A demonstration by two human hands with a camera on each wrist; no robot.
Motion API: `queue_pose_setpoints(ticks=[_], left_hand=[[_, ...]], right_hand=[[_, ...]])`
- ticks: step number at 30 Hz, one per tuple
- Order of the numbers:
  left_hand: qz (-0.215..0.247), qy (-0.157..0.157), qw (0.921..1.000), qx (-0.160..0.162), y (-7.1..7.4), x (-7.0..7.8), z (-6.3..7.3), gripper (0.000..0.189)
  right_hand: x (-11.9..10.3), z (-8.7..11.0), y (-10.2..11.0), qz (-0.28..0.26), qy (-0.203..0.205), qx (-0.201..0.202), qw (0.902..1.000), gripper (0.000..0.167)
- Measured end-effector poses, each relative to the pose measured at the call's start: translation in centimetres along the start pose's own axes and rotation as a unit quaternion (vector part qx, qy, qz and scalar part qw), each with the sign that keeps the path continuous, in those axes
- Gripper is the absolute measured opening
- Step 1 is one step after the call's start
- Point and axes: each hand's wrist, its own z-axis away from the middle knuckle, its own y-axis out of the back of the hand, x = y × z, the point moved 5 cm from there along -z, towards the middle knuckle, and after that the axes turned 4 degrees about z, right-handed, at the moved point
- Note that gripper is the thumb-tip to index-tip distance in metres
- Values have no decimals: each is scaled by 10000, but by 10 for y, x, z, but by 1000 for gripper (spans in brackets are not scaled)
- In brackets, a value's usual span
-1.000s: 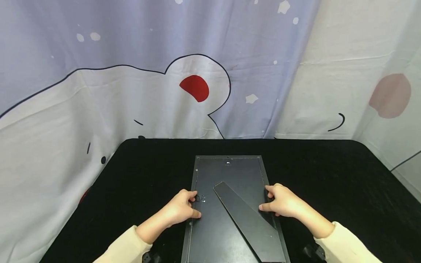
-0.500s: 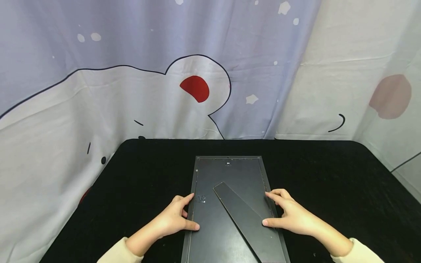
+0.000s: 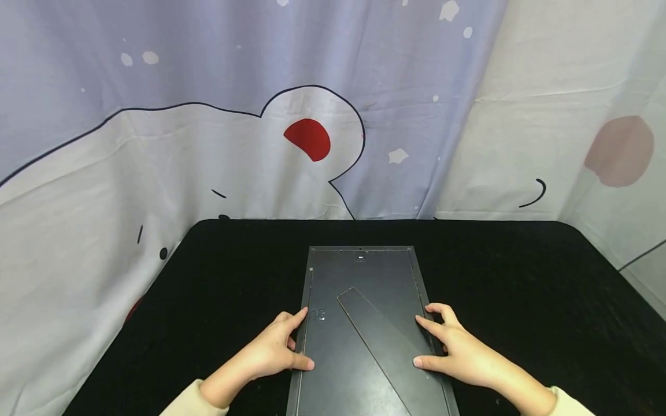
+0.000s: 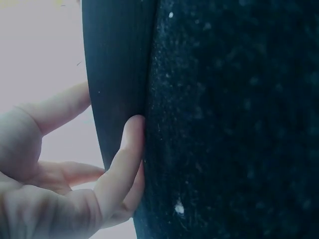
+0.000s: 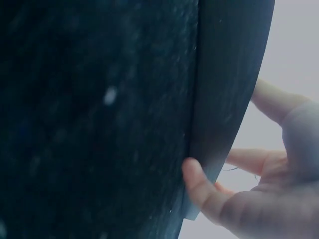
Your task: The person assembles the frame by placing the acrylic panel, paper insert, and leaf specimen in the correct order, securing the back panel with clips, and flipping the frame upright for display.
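A dark grey picture frame [image 3: 333, 358] lies face down, its back with small hanging hardware turned up. Its long stand leg [image 3: 366, 323] lies slanting and flat against the backing. At the left edge my left hand [image 3: 273, 349] holds the frame, thumb on the back and fingers at the side wall [image 4: 117, 55]. My right hand [image 3: 460, 349] is spread at the right edge, thumb on the leg and a finger on the backing. In the right wrist view, a fingertip [image 5: 194, 172] touches the frame's side near the cloth. The frame's near end is cut off.
The table is covered with a black cloth [image 3: 244, 271] dotted with light specks. Behind it hangs a lilac and white curtain [image 3: 208, 156] with a cartoon print. A pale curtain [image 3: 525, 127] runs along the right.
The stand leg has sunk flat onto the backing, its dark gap gone. Both hands have slid nearer along the edges, and the right fingers have spread out.
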Motion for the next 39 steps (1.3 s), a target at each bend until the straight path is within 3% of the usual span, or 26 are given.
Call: queue_pose_setpoints(ticks=[6, 17, 30, 35, 39], left_hand=[[97, 13, 9998, 158, -2, -1, 3, 105], [521, 178, 9981, 287, -1, 2, -3, 106], [271, 271, 9989, 262, 5, 7, -37, 104], [234, 361, 9986, 305, 6, 5, -44, 104], [298, 392, 9984, 295, 7, 4, -46, 105]], right_hand=[[2, 3, -2, 110, -453, -58, 9989, 84], [4, -6, 3, 176, -471, -53, 9987, 81], [15, -33, 15, 440, -510, 96, 9977, 81], [19, -39, 14, 287, -588, 6, 9979, 83], [22, -37, 18, -140, -625, -66, 9979, 85]])
